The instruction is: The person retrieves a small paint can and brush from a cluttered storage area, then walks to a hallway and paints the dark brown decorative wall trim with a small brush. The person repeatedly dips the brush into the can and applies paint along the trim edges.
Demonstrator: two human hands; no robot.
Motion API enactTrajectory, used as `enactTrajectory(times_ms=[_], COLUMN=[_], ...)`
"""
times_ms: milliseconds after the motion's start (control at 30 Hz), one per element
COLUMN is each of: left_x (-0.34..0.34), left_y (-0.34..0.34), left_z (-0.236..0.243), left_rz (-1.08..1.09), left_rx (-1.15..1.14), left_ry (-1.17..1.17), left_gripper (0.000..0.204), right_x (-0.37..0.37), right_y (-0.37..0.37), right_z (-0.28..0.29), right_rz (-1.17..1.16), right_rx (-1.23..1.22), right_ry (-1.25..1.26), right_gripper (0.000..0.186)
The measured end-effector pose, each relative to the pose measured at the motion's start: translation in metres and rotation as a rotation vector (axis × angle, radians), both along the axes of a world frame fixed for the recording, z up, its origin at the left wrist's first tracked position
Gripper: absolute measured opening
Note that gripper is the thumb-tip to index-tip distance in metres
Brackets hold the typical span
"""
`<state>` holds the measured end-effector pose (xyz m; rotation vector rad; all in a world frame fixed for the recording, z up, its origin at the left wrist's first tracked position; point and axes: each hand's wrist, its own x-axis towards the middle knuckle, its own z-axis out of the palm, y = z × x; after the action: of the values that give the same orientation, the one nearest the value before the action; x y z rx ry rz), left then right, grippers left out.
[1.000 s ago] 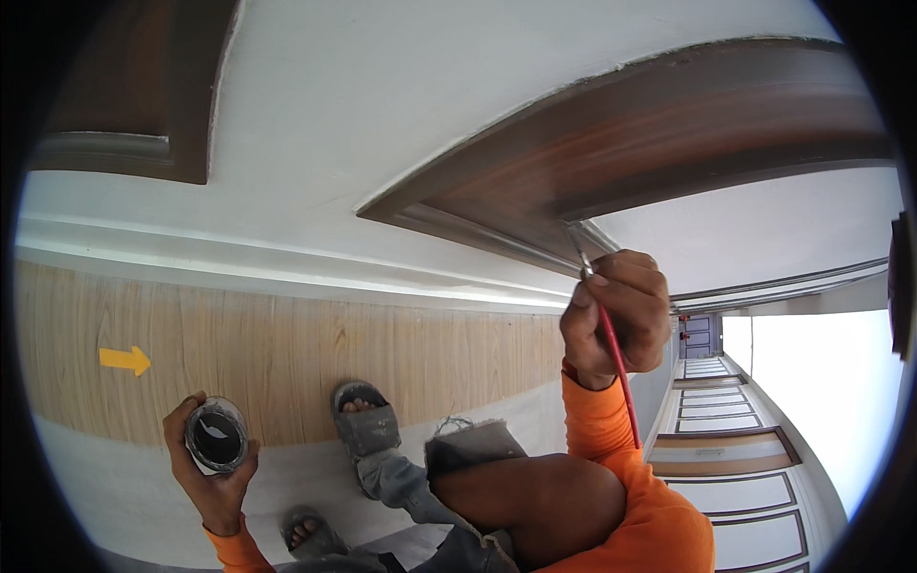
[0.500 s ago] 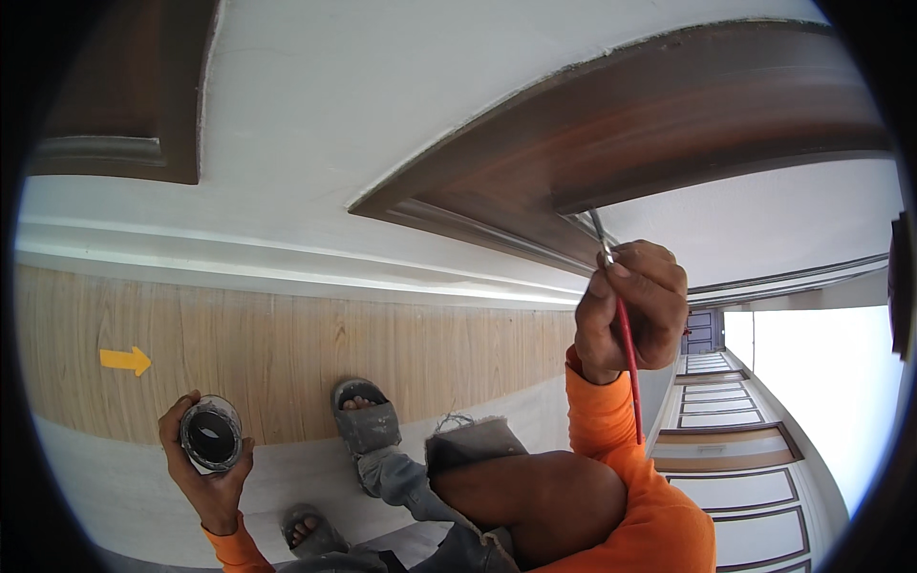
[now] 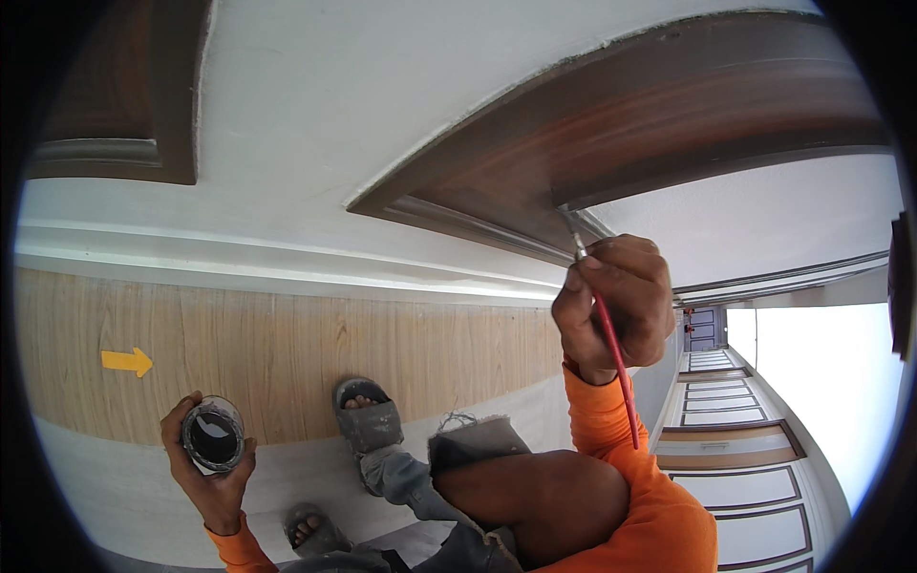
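Between the fingers and thumb of my right hand (image 3: 623, 304) is a thin paintbrush (image 3: 611, 342) with a red handle and a metal ferrule. Its tip reaches the lower corner of a dark brown wooden panel frame (image 3: 478, 181) on the wall, where the moulding meets the edge. My left hand (image 3: 212, 487) is wrapped round a small round cup (image 3: 214, 437) with dark paint inside and smears on its rim. The cup is held low at the left, well away from the panel.
The white wall (image 3: 287, 115) carries a second brown frame (image 3: 172, 167) at upper left. Below run a pale skirting (image 3: 191, 253) and a wood-look floor (image 3: 248, 334) with a yellow arrow (image 3: 126, 362). My sandalled feet (image 3: 366, 420) and bent knee are beneath.
My right hand and the paintbrush have shifted slightly left, with the tip now nearer the frame's inner corner. My left hand with the cup has barely moved.
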<state>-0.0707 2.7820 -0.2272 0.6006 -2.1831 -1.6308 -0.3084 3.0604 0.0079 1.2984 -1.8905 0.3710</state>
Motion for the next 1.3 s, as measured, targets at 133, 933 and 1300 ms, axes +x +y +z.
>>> enactTrajectory(times_ms=[133,933,1300], left_x=[0.001,0.000,-0.002], left_y=[-0.001,-0.003,-0.002], left_z=[-0.002,-0.001,0.001], left_rz=[-0.006,-0.016,-0.012], left_rx=[-0.003,-0.036,-0.027], left_ry=[0.002,-0.020,-0.025], left_gripper=[0.081,0.081,0.080], right_x=[0.005,0.011,0.011], right_y=[0.000,0.012,0.020], right_z=[0.001,-0.003,-0.006], right_rz=[-0.013,-0.079,-0.128], right_rx=[0.011,-0.046,-0.026], right_ry=[-0.031,-0.050,0.009], right_gripper=[0.028,0.028,0.026])
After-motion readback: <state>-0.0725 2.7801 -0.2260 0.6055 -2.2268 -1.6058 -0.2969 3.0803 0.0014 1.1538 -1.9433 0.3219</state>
